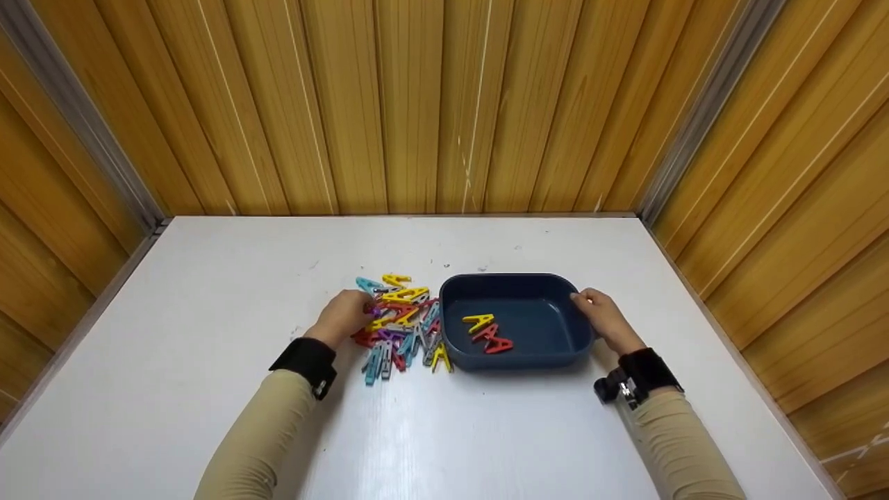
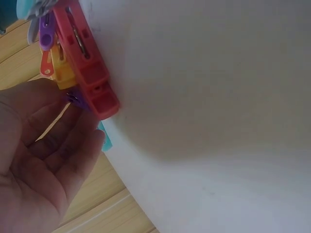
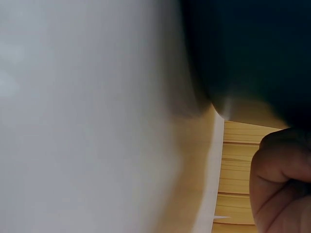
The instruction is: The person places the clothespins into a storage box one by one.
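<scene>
A pile of plastic clothespins (image 1: 405,296) in several colours lies on the white table, against the left side of a dark blue basin (image 1: 517,361). My left hand (image 1: 344,316) is at the pile's left edge, its fingertips pinching a purple clothespin (image 2: 77,98). Right beside those fingers a red clothespin (image 2: 87,53) shows large in the left wrist view. Inside the basin, towards its left, are a yellow clothespin (image 1: 479,321) and two red clothespins (image 1: 499,345). My right hand (image 1: 608,319) grips the basin's right rim with thumb and curled fingers.
The white table (image 1: 229,292) runs back to a wood-patterned panel wall (image 1: 410,104), with similar panels on the left and right. Each wrist wears a black strap (image 1: 305,364). One pair of light blue and grey clothespins (image 1: 373,364) sticks out at the pile's near side.
</scene>
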The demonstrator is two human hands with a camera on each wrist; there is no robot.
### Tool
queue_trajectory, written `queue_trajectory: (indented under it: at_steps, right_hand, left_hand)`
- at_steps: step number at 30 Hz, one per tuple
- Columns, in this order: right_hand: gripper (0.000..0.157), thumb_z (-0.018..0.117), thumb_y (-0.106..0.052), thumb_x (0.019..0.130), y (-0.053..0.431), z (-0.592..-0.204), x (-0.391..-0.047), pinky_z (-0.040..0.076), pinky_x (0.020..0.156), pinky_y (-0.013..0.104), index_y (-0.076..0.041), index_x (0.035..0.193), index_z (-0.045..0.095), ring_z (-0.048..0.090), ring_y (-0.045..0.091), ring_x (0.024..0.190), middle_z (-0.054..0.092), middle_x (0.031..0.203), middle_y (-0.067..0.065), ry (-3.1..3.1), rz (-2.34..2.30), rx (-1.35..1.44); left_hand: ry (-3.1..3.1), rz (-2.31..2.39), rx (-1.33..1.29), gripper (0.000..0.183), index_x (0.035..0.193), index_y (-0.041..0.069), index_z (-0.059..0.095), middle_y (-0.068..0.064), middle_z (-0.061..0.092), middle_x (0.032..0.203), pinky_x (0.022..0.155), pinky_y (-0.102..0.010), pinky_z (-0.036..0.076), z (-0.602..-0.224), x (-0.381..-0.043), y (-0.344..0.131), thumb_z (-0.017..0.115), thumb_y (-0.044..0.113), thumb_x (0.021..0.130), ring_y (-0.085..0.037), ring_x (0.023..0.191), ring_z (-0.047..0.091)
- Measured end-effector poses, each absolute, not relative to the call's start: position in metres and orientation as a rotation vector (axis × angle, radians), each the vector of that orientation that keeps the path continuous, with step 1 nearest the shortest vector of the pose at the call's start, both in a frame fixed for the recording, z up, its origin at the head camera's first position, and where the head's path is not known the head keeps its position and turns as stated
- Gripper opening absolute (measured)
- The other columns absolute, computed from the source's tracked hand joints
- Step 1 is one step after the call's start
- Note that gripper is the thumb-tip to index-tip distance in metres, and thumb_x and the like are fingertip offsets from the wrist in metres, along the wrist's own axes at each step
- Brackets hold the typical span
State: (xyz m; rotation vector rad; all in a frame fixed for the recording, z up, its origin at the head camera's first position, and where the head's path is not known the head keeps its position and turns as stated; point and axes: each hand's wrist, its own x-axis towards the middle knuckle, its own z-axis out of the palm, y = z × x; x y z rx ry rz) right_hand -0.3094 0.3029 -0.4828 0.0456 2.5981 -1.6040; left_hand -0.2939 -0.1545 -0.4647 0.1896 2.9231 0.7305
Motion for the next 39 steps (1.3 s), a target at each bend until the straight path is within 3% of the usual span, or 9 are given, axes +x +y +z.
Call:
queue_trajectory:
  at_steps: [10,17,22,26,39]
  right_hand:
    - [0.028,0.051,-0.028,0.107,0.301,-0.479,-0.307,0.031,0.045,0.017,-0.015,0.083,0.047,0.033,0.001,0.049,0.034,0.060,-0.012,2.561,-1.620,0.016]
    - [0.027,0.051,-0.026,0.107,0.301,-0.480,-0.308,0.034,0.047,0.017,-0.013,0.083,0.048,0.039,0.001,0.052,0.038,0.064,-0.011,2.561,-1.632,0.043]
    - [0.026,0.050,-0.025,0.107,0.302,-0.481,-0.308,0.036,0.047,0.017,-0.013,0.084,0.049,0.041,0.002,0.054,0.040,0.065,-0.010,2.562,-1.629,0.036]
    - [0.026,0.050,-0.026,0.107,0.303,-0.481,-0.308,0.038,0.047,0.018,-0.012,0.085,0.050,0.044,0.003,0.055,0.042,0.066,-0.010,2.562,-1.613,0.043]
    - [0.026,0.051,-0.026,0.106,0.303,-0.481,-0.309,0.036,0.047,0.017,-0.012,0.084,0.050,0.041,0.002,0.054,0.040,0.065,-0.010,2.592,-1.594,0.036]
  left_hand:
    - [2.917,0.731,0.145,0.028,0.123,-0.003,0.072,-0.019,0.073,0.118,0.088,-0.040,0.054,-0.464,-0.292,-0.155,0.066,0.007,0.097,-0.026,0.094,0.064]
    - [2.941,0.730,0.186,0.026,0.118,-0.005,0.073,-0.020,0.074,0.112,0.083,-0.039,0.054,-0.463,-0.293,-0.158,0.066,0.009,0.097,-0.026,0.089,0.064]
    - [2.950,0.743,0.197,0.027,0.117,-0.005,0.073,-0.020,0.074,0.111,0.089,-0.043,0.057,-0.457,-0.292,-0.160,0.070,0.012,0.096,-0.028,0.094,0.067]
    - [2.967,0.737,0.220,0.027,0.120,-0.005,0.072,-0.021,0.074,0.112,0.096,-0.046,0.057,-0.447,-0.292,-0.159,0.066,0.009,0.098,-0.032,0.103,0.069]
    - [3.066,0.789,0.516,0.022,0.115,-0.003,0.075,-0.020,0.076,0.109,0.091,-0.045,0.059,-0.393,-0.295,-0.126,0.065,0.008,0.098,-0.031,0.099,0.072]
